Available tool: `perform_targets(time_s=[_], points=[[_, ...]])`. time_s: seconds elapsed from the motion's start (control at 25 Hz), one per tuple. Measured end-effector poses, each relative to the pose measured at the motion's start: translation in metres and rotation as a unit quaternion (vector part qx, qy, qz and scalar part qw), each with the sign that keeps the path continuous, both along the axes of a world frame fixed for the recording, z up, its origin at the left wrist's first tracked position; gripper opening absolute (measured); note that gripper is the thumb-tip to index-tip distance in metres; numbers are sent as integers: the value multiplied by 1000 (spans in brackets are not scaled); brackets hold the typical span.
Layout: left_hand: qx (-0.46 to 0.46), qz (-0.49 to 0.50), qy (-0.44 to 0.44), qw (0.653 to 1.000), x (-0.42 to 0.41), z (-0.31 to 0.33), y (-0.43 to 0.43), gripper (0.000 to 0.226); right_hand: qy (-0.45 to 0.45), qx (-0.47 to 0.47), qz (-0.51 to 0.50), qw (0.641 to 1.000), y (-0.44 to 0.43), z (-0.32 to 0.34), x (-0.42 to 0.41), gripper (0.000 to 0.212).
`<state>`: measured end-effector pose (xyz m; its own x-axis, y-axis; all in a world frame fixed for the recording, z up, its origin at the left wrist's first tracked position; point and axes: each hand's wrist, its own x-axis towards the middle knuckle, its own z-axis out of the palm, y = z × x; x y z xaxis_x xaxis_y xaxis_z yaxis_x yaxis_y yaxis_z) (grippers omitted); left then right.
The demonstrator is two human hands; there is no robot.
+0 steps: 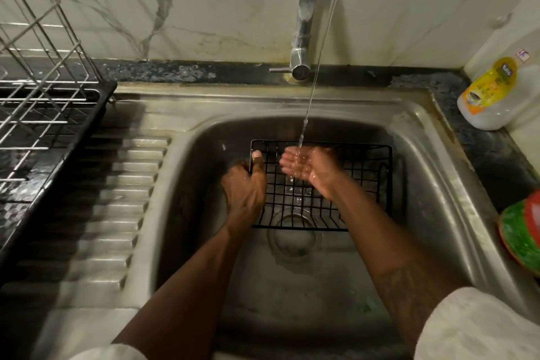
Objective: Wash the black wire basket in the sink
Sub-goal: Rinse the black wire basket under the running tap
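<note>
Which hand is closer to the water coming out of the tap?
Right. The right hand is cupped right under the water stream; the left hand sits off to its left, gripping the black wire basket.

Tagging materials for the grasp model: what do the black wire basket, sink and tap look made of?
black wire basket: thin welded wire, likely metal under a black coating. It is an even, dark grid with hardly any glint, so the finish looks matte.
sink: stainless steel by the look, with a brushed, dulled finish. It shows a grey sheen and soft, smeared reflections.
tap: metal, probably chromed. It gives bright, mirror-like highlights.
</note>
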<state>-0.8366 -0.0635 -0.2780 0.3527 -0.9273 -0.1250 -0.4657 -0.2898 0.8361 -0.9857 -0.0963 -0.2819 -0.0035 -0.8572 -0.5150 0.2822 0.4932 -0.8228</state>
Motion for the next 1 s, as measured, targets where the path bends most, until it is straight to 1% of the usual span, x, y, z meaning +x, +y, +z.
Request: perform_targets(time_s=[0.08, 0.12, 0.24, 0.32, 0.4, 0.48, 0.56, 0.64, 0.72, 0.76, 0.84, 0.88, 0.96, 1.0], points=[[11, -4, -3, 1000, -3, 4, -1, 56, -33, -7, -65, 997, 2, -6, -3, 20], [18, -5, -1, 1000, -2, 5, -1, 55, -33, -1, -64, 997, 7, -10, 4, 20], [38, -3, 0, 999, -2, 6, -1, 54, 22, 62, 45, 997, 21, -13, 28, 20], [38, -7, -8, 999, -1, 4, -2, 56, 29, 75, 76, 994, 13, -5, 28, 19], [49, -7, -21, 999, 0, 3, -3, 61, 16, 59, 37, 997, 1, 1, 13, 17], [72, 12, -32, 997, 6, 2, -5, 67, 32, 56, -24, 998, -2, 0, -8, 16], [93, 29, -33, 995, 13, 5, -6, 67, 51, 63, -94, 992, 5, -5, -29, 20], [98, 36, -34, 994, 16, 8, -5, 62, 77, 49, -152, 984, 10, -7, -35, 23], [98, 45, -22, 994, 18, 8, -5, 62, 88, 42, -175, 980, 12, -6, -28, 23], [104, 53, -20, 993, 19, 6, -6, 63, 81, 56, -175, 980, 14, -8, -22, 23], [124, 69, -15, 990, 23, 2, -9, 67, 76, 107, -146, 981, 22, -11, -11, 25], [134, 74, -13, 988, 24, 0, -10, 69, 91, 135, -107, 981, 28, -14, -8, 26], [136, 76, -23, 987, 25, 1, -9, 71, 147, 179, 39, 972, 36, -15, -5, 25], [135, 75, -28, 988, 24, 3, -8, 71, 175, 185, 124, 959, 37, -14, -4, 25]])
